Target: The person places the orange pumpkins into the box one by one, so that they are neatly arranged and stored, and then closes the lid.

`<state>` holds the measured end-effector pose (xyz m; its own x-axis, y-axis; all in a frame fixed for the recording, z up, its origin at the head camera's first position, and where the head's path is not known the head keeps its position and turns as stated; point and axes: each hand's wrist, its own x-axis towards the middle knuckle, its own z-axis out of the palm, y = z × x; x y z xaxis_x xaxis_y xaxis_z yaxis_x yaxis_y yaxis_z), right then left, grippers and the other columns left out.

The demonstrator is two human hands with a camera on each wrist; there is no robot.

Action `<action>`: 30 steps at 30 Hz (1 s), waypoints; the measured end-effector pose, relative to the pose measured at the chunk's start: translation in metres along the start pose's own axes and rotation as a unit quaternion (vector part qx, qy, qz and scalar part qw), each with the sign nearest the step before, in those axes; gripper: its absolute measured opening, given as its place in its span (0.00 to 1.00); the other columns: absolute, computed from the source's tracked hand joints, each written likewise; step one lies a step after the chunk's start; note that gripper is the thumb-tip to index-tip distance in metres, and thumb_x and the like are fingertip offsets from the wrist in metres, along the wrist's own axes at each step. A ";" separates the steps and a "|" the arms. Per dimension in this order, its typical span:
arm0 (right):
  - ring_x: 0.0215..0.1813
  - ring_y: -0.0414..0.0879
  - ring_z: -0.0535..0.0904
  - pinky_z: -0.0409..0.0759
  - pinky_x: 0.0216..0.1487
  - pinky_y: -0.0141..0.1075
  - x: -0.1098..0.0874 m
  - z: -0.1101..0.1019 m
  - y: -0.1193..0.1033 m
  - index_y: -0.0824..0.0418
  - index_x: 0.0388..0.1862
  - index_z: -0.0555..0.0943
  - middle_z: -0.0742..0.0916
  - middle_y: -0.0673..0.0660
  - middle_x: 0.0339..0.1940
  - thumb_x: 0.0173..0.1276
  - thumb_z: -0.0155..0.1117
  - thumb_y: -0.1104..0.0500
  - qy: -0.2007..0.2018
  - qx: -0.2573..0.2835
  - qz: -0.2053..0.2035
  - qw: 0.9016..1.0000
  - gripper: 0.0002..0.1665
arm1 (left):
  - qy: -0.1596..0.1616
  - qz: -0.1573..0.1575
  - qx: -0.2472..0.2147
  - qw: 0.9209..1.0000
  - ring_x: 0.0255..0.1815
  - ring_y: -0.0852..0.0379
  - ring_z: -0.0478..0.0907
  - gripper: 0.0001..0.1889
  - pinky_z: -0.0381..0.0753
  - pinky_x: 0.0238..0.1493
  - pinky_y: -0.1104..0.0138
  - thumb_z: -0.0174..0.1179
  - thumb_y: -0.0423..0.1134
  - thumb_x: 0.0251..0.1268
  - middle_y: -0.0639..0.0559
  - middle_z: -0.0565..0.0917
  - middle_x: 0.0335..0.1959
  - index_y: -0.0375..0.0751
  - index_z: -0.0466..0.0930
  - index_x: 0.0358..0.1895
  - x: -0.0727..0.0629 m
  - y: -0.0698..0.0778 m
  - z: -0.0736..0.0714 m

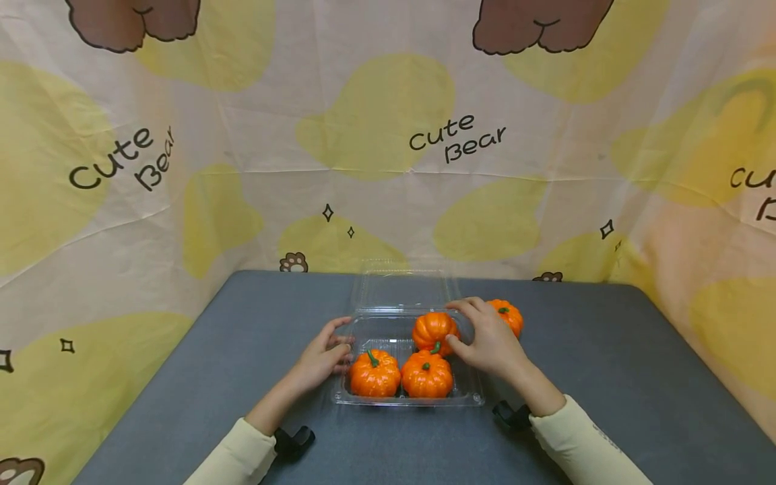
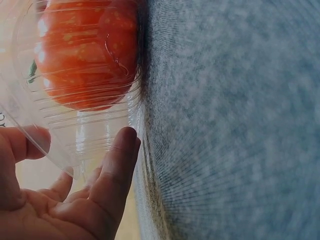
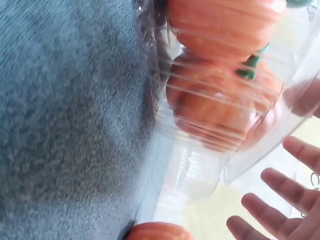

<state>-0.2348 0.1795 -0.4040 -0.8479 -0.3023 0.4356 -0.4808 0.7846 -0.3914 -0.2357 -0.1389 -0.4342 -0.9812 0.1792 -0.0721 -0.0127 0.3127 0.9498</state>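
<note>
A clear plastic clamshell container (image 1: 397,401) lies with its lid folded back on the table. Inside sit three small orange pumpkins: a front left pumpkin (image 1: 374,374), a front right pumpkin (image 1: 427,376) and a back right pumpkin (image 1: 433,331). My left hand (image 1: 320,356) holds the container's left rim; in the left wrist view the thumb (image 2: 35,142) lies at the lip and the other fingers (image 2: 112,172) spread along the outer wall. My right hand (image 1: 494,342) hovers over the right side, thumb beside the back right pumpkin, with the fingers (image 3: 287,187) extended and spread outside the wall.
Another orange pumpkin (image 1: 508,316) stands on the grey table (image 1: 594,377), just beyond my right hand. The open lid (image 1: 405,289) leans back toward the printed cloth (image 1: 376,121) behind the table. Black straps (image 1: 295,441) circle both wrists.
</note>
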 end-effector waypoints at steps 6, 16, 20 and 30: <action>0.56 0.57 0.76 0.79 0.51 0.54 -0.001 -0.002 0.005 0.51 0.60 0.77 0.80 0.56 0.56 0.56 0.70 0.48 -0.001 -0.006 0.013 1.000 0.31 | -0.004 0.002 -0.001 1.000 0.42 0.52 0.81 0.27 0.86 0.40 0.59 0.49 0.32 0.69 0.34 0.77 0.58 0.48 0.61 0.70 0.000 0.001 -0.001; 0.57 0.59 0.75 0.79 0.50 0.55 -0.002 -0.001 0.009 0.51 0.61 0.76 0.80 0.58 0.56 0.55 0.70 0.47 0.001 -0.008 0.030 1.000 0.33 | -0.003 0.003 0.000 1.000 0.41 0.52 0.81 0.27 0.86 0.40 0.58 0.50 0.33 0.68 0.34 0.77 0.58 0.49 0.61 0.70 -0.001 0.001 -0.003; 0.56 0.59 0.76 0.79 0.51 0.56 -0.003 0.001 0.010 0.53 0.61 0.77 0.80 0.59 0.56 0.55 0.71 0.48 -0.002 -0.013 0.029 1.000 0.33 | -0.004 0.002 -0.003 1.000 0.40 0.52 0.81 0.27 0.86 0.40 0.58 0.50 0.33 0.68 0.34 0.77 0.58 0.49 0.61 0.70 -0.001 0.001 -0.002; 0.53 0.59 0.78 0.80 0.47 0.54 -0.006 0.008 0.015 0.54 0.60 0.77 0.82 0.59 0.54 0.54 0.71 0.49 -0.004 -0.026 0.024 0.999 0.33 | -0.005 0.004 -0.015 1.000 0.41 0.49 0.82 0.28 0.86 0.39 0.58 0.49 0.32 0.68 0.31 0.76 0.58 0.46 0.59 0.71 -0.001 0.001 0.000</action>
<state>-0.2384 0.1886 -0.4194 -0.8717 -0.2669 0.4110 -0.4269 0.8255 -0.3692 -0.2343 -0.1390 -0.4333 -0.9792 0.1909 -0.0681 -0.0113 0.2839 0.9588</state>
